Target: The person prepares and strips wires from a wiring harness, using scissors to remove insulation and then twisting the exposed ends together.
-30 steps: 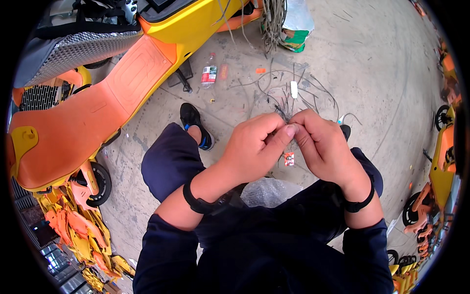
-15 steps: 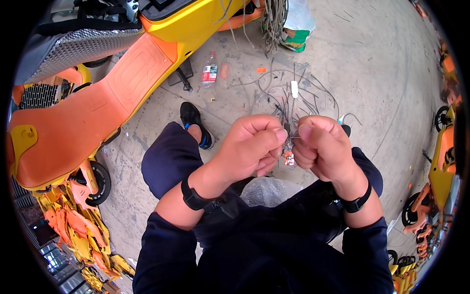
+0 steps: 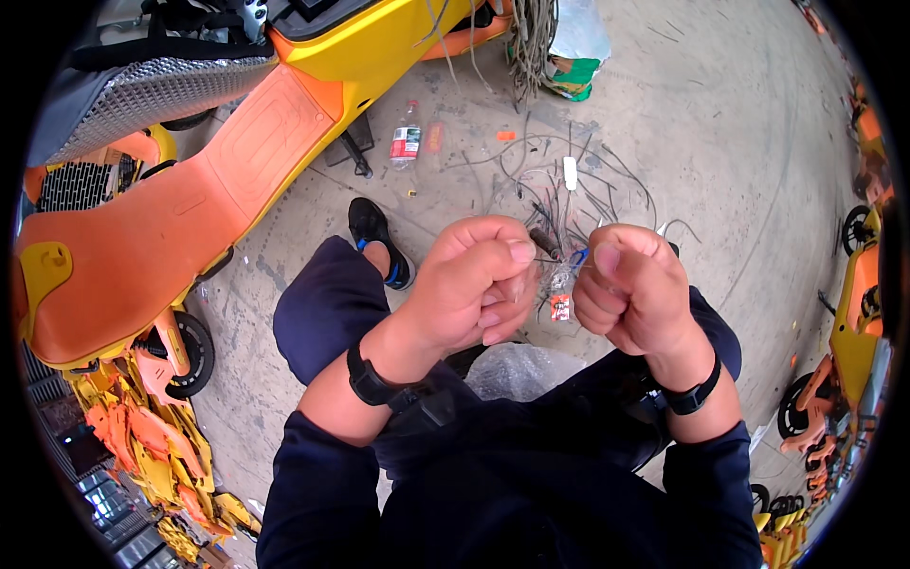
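One dark tubular piece shows in the gap between the left hand and the right hand, seemingly among thin wires; from where I stand, I can't tell whether it hangs or lies on the floor. A blue bit shows just beside the right fingertips.

Left: closed, thumb laid along the bent index, other fingers curled. Right: clenched tighter, thumb over the index. Whether either pinches a strand, I can't tell.

Change noted: a second ago the fingertips met; half a second ago they were a sliver apart; now the gap is wider, and the tubular piece and the blue bit are in plainer view. My reading: the joint pinch is over, and the fine work is split between two separate grips.

Just below the gap, a small red-and-white packet. Beyond the fingers, a white tag among the splayed wires.

Nearer the body, bubble wrap between the legs. Farther off, a clear bottle with a red label, a hanging bundle of cords, and a yellow-and-orange vehicle along the left.
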Available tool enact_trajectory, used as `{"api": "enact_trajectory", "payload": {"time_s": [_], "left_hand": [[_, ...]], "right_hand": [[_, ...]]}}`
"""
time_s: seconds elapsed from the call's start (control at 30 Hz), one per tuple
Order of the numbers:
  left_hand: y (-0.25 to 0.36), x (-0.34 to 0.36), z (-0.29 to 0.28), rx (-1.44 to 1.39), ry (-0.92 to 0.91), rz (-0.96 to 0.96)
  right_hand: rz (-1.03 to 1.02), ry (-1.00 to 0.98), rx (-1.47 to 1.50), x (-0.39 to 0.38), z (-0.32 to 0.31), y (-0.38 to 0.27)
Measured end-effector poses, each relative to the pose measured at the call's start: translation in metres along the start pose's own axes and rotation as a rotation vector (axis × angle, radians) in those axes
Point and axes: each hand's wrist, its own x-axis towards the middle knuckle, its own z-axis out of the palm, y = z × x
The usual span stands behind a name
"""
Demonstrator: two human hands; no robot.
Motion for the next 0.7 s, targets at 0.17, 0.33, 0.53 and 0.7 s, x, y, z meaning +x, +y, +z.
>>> {"api": "enact_trajectory", "payload": {"time_s": [0.17, 0.33, 0.53, 0.7], "left_hand": [[0.002, 0.001, -0.001, -0.042, -0.027, -0.012], [0.005, 0.000, -0.004, -0.073, -0.068, 0.004], [0.006, -0.002, -0.010, -0.109, -0.107, 0.036], [0.000, -0.008, -0.014, 0.077, 0.101, 0.083]], "right_hand": [[-0.023, -0.009, -0.013, -0.001, 0.001, -0.001], [-0.039, -0.014, -0.046, -0.001, 0.001, -0.001], [-0.053, 0.004, -0.048, -0.003, 0.000, -0.005], [-0.071, -0.003, -0.044, -0.003, -0.001, -0.006]]}}
